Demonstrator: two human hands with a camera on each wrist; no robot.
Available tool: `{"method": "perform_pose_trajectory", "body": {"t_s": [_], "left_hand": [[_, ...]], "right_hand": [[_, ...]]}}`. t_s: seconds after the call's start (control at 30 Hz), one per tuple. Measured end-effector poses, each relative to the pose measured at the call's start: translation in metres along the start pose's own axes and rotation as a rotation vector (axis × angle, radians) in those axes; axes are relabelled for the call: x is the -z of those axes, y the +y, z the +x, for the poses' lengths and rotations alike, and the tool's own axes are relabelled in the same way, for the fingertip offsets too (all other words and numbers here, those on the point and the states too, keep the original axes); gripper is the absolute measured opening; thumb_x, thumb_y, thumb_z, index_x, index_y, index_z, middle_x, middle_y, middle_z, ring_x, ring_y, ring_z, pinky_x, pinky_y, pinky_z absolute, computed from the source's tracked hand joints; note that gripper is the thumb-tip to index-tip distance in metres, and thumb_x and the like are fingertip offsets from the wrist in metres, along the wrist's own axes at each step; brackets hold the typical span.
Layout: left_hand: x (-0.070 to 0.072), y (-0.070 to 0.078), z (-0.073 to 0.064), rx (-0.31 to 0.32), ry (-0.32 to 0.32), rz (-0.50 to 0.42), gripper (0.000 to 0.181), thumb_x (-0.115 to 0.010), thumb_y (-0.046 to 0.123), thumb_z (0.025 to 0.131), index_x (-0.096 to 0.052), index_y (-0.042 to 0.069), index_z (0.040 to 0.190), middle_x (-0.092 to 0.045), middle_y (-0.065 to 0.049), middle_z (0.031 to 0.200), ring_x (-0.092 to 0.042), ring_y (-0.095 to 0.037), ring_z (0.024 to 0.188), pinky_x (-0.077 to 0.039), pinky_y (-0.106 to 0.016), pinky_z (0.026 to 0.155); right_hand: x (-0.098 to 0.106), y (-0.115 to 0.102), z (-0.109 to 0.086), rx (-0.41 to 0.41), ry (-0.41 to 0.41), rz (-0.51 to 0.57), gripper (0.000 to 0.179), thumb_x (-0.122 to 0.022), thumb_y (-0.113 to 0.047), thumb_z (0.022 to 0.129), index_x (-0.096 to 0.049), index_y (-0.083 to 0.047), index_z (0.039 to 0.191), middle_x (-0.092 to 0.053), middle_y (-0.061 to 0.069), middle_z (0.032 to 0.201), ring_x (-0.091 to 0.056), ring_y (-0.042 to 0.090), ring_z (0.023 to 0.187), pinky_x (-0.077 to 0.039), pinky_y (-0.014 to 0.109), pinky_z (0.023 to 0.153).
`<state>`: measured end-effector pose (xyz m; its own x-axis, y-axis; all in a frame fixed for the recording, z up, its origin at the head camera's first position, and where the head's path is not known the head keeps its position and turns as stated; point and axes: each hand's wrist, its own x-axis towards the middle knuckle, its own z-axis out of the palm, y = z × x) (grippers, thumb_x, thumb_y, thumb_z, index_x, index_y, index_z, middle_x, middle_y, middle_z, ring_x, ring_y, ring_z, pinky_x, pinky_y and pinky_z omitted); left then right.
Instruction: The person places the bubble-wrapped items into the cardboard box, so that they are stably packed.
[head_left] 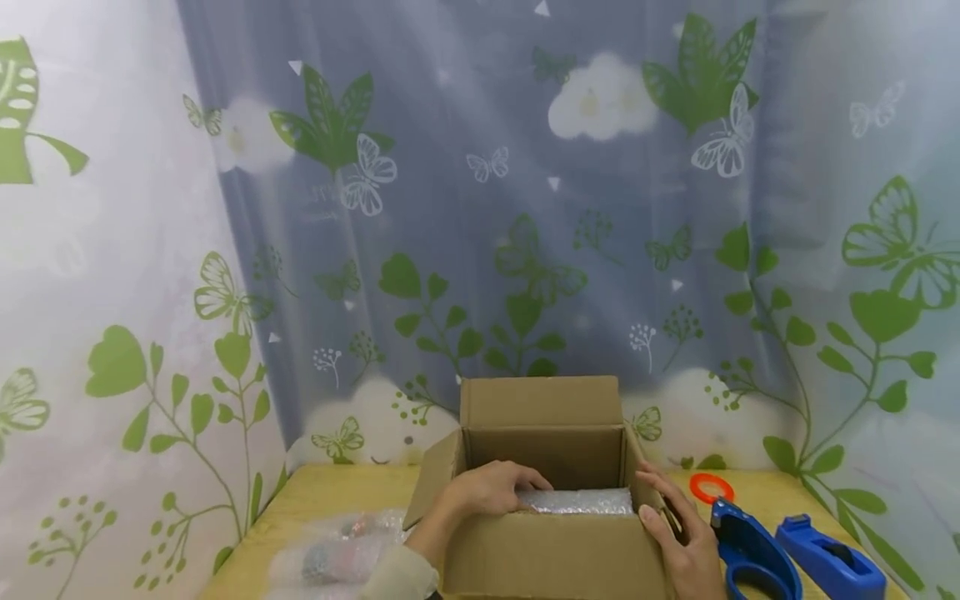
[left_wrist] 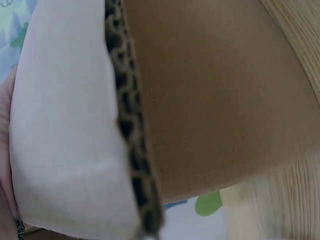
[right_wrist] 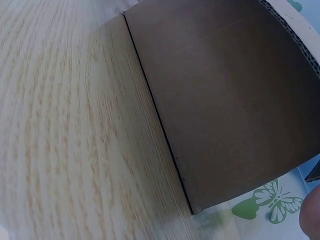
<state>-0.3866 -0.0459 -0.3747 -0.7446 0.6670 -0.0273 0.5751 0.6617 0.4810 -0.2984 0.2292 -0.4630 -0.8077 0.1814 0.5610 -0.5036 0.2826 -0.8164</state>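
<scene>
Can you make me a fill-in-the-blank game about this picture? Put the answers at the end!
1. The hand reaching into the cardboard box is the person's ____ one.
2. The shiny parcel inside the box is covered in ____ wrap.
3. The tape dispenser at the far right is coloured ____.
4. The winged creatures pictured on the curtain are ____.

Missing words: left; bubble; blue; butterflies.

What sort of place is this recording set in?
Probably a small packing station, judging by the open cardboard box, the bubble-wrapped item inside it and the blue tape dispenser nearby.
</scene>
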Motion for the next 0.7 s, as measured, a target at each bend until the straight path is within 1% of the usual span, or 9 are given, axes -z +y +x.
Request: {"method": "perform_pose_trajectory", "body": {"t_s": [0.07, 0.13, 0.2, 0.3, 0.33, 0.37, 0.43, 0.6, 0.7], "left_hand": [[0.001, 0.000, 0.000, 0.008, -0.020, -0.013, 0.034, -0.070, 0.011, 0.097, -0.075, 0.028, 0.126, -0.073, 0.003, 0.122, -0.065, -0.014, 0.118, -0.053, -0.033, 0.100], [0.001, 0.001, 0.000, 0.010, -0.049, -0.054, 0.040, -0.067, 0.003, 0.096, -0.073, 0.024, 0.129, -0.072, 0.000, 0.124, -0.065, -0.018, 0.121, -0.053, -0.035, 0.101], [0.000, 0.003, -0.001, 0.005, -0.070, -0.096, 0.042, -0.068, 0.004, 0.096, -0.070, 0.021, 0.135, -0.071, -0.004, 0.128, -0.063, -0.023, 0.125, -0.052, -0.039, 0.103], [0.001, 0.002, -0.006, 0.001, -0.077, -0.146, 0.047, -0.071, 0.007, 0.096, -0.064, 0.017, 0.142, -0.068, -0.008, 0.135, -0.058, -0.031, 0.131, -0.050, -0.047, 0.108], [0.001, 0.002, -0.007, 0.000, -0.071, -0.147, 0.047, -0.073, 0.012, 0.097, -0.063, 0.016, 0.143, -0.067, -0.008, 0.136, -0.057, -0.032, 0.133, -0.046, -0.051, 0.111], [0.002, 0.002, -0.009, 0.001, -0.060, -0.140, 0.048, -0.075, 0.016, 0.097, -0.063, 0.016, 0.143, -0.067, -0.008, 0.137, -0.057, -0.032, 0.134, -0.045, -0.052, 0.112], [0.003, 0.001, -0.010, 0.002, -0.038, -0.122, 0.047, -0.075, 0.017, 0.097, -0.063, 0.017, 0.143, -0.067, -0.007, 0.137, -0.056, -0.032, 0.134, -0.045, -0.052, 0.112], [0.005, 0.003, -0.009, -0.029, 0.020, -0.048, 0.051, -0.076, 0.029, 0.097, -0.061, 0.019, 0.145, -0.068, -0.005, 0.136, -0.060, -0.027, 0.131, -0.051, -0.042, 0.107], [0.005, 0.004, -0.006, -0.054, 0.061, -0.072, 0.054, -0.076, 0.035, 0.096, -0.061, 0.019, 0.146, -0.069, -0.003, 0.136, -0.061, -0.023, 0.130, -0.051, -0.040, 0.107]], "right_hand": [[0.000, -0.001, 0.000, 0.016, 0.002, 0.012, 0.039, -0.059, -0.010, 0.107, -0.059, -0.011, 0.146, -0.051, 0.003, 0.156, -0.038, -0.005, 0.142, -0.034, 0.006, 0.106], [0.000, -0.001, -0.001, 0.028, -0.001, 0.026, 0.040, -0.059, -0.009, 0.107, -0.058, -0.009, 0.146, -0.051, 0.004, 0.157, -0.039, -0.005, 0.143, -0.035, 0.006, 0.106], [0.001, -0.001, -0.003, 0.033, 0.001, 0.036, 0.040, -0.058, -0.006, 0.106, -0.058, -0.008, 0.146, -0.050, 0.005, 0.157, -0.039, -0.004, 0.143, -0.035, 0.007, 0.105], [-0.001, -0.002, -0.003, 0.035, -0.001, 0.053, 0.041, -0.058, -0.004, 0.106, -0.057, -0.006, 0.146, -0.050, 0.006, 0.157, -0.039, -0.004, 0.143, -0.035, 0.007, 0.105], [-0.002, -0.002, -0.003, 0.033, -0.003, 0.053, 0.041, -0.058, -0.003, 0.106, -0.057, -0.006, 0.147, -0.050, 0.006, 0.157, -0.039, -0.004, 0.143, -0.035, 0.007, 0.105], [-0.003, -0.002, -0.003, 0.028, -0.005, 0.053, 0.041, -0.058, -0.004, 0.106, -0.057, -0.006, 0.147, -0.050, 0.006, 0.157, -0.039, -0.004, 0.143, -0.036, 0.007, 0.104], [-0.004, -0.002, -0.002, 0.018, -0.012, 0.057, 0.041, -0.057, -0.005, 0.106, -0.057, -0.007, 0.147, -0.050, 0.005, 0.158, -0.039, -0.003, 0.143, -0.036, 0.007, 0.104], [-0.004, -0.003, -0.001, -0.012, -0.011, 0.046, 0.040, -0.057, -0.010, 0.108, -0.057, -0.010, 0.148, -0.049, 0.002, 0.158, -0.038, -0.003, 0.144, -0.036, 0.007, 0.104], [-0.002, -0.003, -0.002, -0.043, -0.003, 0.030, 0.040, -0.056, -0.013, 0.108, -0.056, -0.011, 0.149, -0.048, -0.001, 0.159, -0.037, -0.004, 0.143, -0.036, 0.006, 0.102]]}}
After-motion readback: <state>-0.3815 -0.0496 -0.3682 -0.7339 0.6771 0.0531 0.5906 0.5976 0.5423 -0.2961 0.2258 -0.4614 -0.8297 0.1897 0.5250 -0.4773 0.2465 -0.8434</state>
